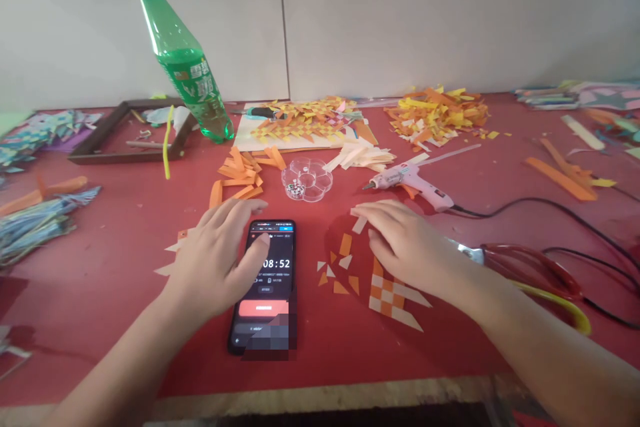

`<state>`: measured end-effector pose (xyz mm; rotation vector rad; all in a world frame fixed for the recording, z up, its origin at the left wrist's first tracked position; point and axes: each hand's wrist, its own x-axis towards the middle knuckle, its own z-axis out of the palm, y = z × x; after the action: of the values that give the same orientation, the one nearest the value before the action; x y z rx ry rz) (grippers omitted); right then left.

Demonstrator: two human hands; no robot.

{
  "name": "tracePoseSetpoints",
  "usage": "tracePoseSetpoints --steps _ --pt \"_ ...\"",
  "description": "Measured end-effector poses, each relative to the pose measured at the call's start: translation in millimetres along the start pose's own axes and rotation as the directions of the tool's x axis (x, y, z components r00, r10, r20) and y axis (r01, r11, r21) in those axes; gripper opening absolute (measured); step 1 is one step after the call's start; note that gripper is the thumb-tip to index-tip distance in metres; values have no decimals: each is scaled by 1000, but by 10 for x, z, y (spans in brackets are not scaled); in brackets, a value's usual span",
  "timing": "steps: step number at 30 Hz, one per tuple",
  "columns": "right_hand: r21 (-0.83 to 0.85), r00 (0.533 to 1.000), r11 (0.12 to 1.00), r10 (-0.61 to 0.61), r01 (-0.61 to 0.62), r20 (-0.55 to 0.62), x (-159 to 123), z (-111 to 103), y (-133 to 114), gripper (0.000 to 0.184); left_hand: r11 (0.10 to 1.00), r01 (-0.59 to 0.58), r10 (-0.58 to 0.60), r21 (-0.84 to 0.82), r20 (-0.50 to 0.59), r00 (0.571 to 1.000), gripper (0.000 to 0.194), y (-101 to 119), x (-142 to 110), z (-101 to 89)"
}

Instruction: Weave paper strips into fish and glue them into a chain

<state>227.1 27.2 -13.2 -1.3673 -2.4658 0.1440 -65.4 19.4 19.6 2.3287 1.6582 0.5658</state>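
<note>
My left hand [215, 253] hovers over the left side of a phone [267, 280], thumb spread from the fingers, holding nothing. The phone's lit screen shows timer digits, partly covered by my thumb. On the right, my right hand [405, 233] is curved above the table, thumb apart from the fingers. A short white paper strip [359, 223] lies at its fingertips; whether they touch it I cannot tell. Partly hidden below that hand is an orange-and-white woven paper piece [387, 295]. Orange and white paper scraps [340, 287] lie between phone and hand. Another paper piece [173, 250] peeks out behind my left hand.
A pink glue gun [415, 183] with a black cord and red-handled scissors [530, 267] lie right. Behind are a clear flower-shaped tray [307, 180], orange strips [240, 173] and a heap of yellow-orange paper [440, 117]. A green bottle [190, 73] and brown frame [100, 140] stand left.
</note>
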Motion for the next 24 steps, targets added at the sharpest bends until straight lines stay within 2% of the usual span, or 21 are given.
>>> tracePoseSetpoints --steps 3,6,10,14,18,21,24 --pt "125 996 992 -45 34 83 -1 -77 -117 40 999 14 -14 -30 -4 1000 34 13 5 5" --pt "174 987 983 -82 58 135 -3 -136 -203 37 997 54 -56 -57 -34 998 31 20 11 11" --pt "176 975 978 -142 112 171 -24 -118 -258 61 992 92 -97 -85 -64 993 28 26 17 15" --pt "188 978 973 -157 130 135 -29 -16 -362 59 997 71 -75 -37 -91 993 29 31 14 28" --pt "245 977 955 -194 168 88 -8 51 -449 38 991 -68 85 112 -150 985 36 44 -3 63" --pt "266 978 946 -205 187 42 8 44 -448 33 972 -111 140 207 -131 981 41 78 -25 105" --pt "270 983 946 -182 178 -11 23 16 -420 32 951 -94 125 295 -87 988 51 152 -55 153"
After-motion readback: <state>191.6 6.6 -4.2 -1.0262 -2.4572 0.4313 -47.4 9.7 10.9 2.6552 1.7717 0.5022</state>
